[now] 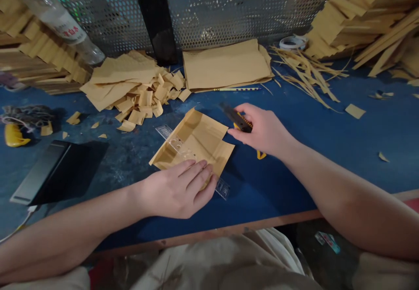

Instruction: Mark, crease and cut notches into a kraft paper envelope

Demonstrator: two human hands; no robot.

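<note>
A folded piece of brown paper [209,135] lies on the blue table in front of me, with a transparent ruler [224,189] set diagonally across it. My left hand [183,187] presses down on the paper and ruler, its fingers close together and partly curled; part of the ruler is hidden beneath them. To the right of the paper, my right hand [258,128] is closed round a black and yellow utility knife [240,120], raised near the paper's right corner. The knife's tip is blurred.
Small paper pieces [144,102], a flat paper stack [225,65] and a pencil [237,89] are behind. A phone [159,28] leans on the perforated metal panel [209,15]. A bottle [70,28] stands back left, a black device [42,172] left, thin paper strips [307,74] right.
</note>
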